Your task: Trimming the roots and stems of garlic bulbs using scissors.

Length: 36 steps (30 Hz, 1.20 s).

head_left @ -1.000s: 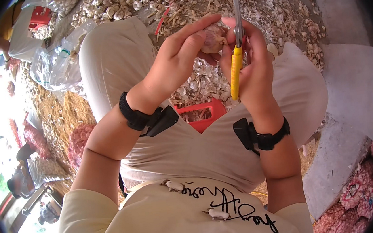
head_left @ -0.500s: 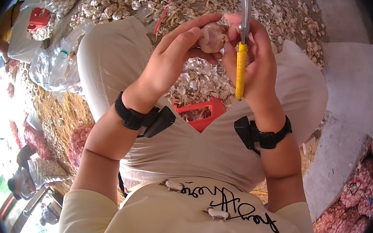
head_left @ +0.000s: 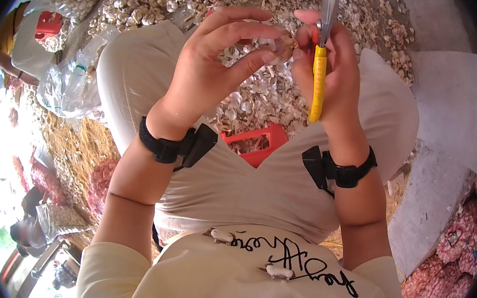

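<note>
One garlic bulb (head_left: 281, 48) is held at the upper centre of the frame, pinched between thumb and fingers of the left hand (head_left: 207, 63). Yellow-handled shears (head_left: 318, 81) are gripped by the right hand (head_left: 340, 84), just beside it. Garlic skins (head_left: 245, 102) are strewn below, near a red plastic piece (head_left: 277, 137).

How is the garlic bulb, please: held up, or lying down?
Held: the garlic bulb is between thumb and fingers of the left hand.

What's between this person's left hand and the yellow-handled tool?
In the head view, a garlic bulb lies between the left hand and the yellow-handled tool, then part of the right hand.
</note>
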### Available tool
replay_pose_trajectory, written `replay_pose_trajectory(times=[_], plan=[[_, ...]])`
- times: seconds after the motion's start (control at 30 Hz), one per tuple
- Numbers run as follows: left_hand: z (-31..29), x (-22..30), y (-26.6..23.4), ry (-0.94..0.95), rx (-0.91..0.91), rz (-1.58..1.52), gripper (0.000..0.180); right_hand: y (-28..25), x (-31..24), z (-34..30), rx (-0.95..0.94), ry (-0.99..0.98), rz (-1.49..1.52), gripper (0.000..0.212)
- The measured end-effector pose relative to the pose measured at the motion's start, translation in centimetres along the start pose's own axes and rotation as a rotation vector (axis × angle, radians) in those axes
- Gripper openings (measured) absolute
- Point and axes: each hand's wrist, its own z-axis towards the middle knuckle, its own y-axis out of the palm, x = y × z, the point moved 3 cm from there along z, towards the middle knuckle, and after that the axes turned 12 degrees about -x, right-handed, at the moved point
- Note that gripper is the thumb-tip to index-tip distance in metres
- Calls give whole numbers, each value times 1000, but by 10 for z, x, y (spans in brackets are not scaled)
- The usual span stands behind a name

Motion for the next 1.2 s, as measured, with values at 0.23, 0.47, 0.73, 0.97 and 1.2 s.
replay_pose_trajectory(times=[0.23,0.47,0.73,0.97,1.2], plan=[[-1,-5,-2,-27,-28,240,12,4,7,-1,-30,-5,17,44],[-9,-22,-5,-292,70,-143,27,2,2,0,-45,-5,66,46],[-5,-5,27,-314,-96,-611,50,3,-4,1,-36,24,181,45],[-4,-5,25,-341,-108,-782,59,-2,-2,0,-10,-110,-118,43],[-3,3,26,-420,-295,-869,61,-12,-9,4,26,-114,-30,40]])
